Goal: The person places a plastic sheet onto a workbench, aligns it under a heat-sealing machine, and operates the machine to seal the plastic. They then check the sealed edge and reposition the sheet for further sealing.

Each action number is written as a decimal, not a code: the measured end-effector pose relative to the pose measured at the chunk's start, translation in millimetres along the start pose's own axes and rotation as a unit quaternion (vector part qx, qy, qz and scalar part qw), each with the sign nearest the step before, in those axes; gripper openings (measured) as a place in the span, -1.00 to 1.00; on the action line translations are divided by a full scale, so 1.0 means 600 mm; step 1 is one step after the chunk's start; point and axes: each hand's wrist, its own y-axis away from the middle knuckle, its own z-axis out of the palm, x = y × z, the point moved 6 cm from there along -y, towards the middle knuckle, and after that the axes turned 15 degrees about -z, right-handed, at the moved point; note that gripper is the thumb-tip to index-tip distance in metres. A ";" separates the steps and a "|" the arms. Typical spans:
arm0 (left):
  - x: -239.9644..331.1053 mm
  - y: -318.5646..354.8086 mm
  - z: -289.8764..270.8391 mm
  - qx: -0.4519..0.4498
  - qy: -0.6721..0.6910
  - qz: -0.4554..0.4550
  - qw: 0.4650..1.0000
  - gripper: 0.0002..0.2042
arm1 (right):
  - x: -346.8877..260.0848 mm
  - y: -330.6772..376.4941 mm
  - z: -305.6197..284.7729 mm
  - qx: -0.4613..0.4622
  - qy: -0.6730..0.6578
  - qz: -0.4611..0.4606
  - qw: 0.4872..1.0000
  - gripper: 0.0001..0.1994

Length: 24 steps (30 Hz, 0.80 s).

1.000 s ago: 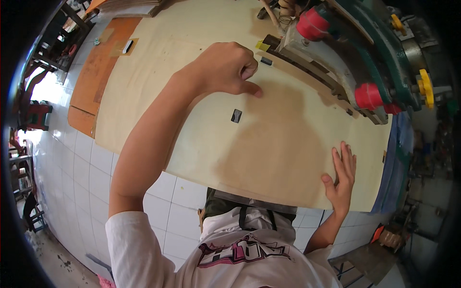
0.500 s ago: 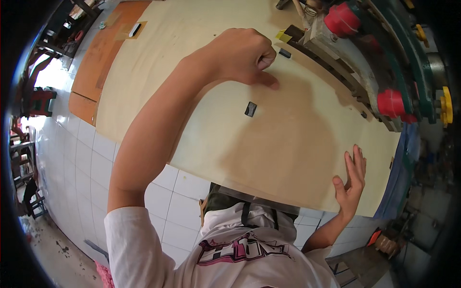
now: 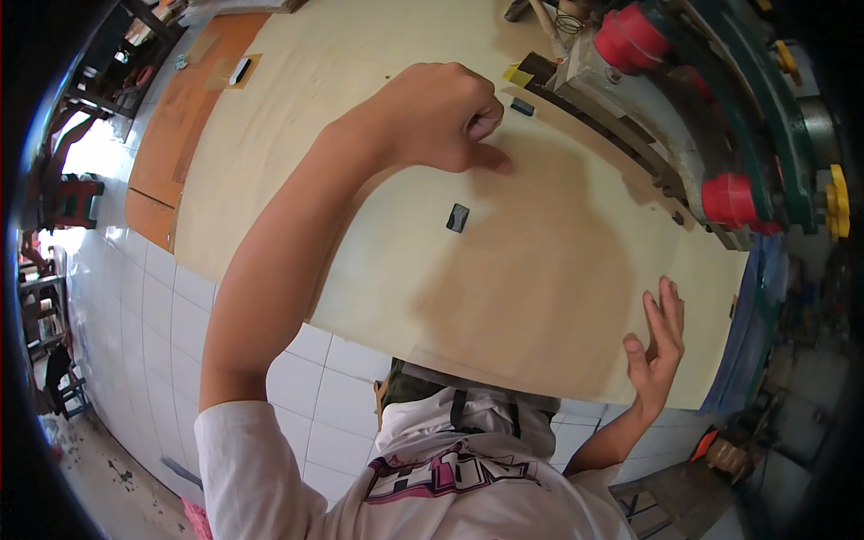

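"what could go wrong?"

"the left hand (image 3: 443,117), curled into a loose fist, could knock the black block (image 3: 457,218) lying near it on the pale board (image 3: 378,283) if it swings back."

"and the right hand (image 3: 661,355)?"

"open, seemingly empty; leaning might shift the board."

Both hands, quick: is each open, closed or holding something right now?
Left hand: closed; whether it holds anything cannot be told.
Right hand: open, nothing visible in it.
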 end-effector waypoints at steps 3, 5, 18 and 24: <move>0.002 0.000 -0.002 0.007 0.004 0.011 1.000 -0.52 | 0.000 -0.002 -0.003 -0.016 0.018 -0.002 1.000 -0.41; 0.005 -0.001 -0.002 0.008 0.001 0.014 1.000 -0.52 | 0.001 0.000 -0.003 -0.013 0.020 -0.001 1.000 -0.42; 0.007 0.003 -0.004 0.012 0.005 0.012 1.000 -0.54 | -0.002 0.002 -0.005 0.033 -0.014 0.012 0.999 -0.43; 0.024 0.002 -0.011 0.018 0.016 0.055 0.998 -0.57 | 0.005 0.002 -0.011 0.025 0.013 -0.002 1.000 -0.39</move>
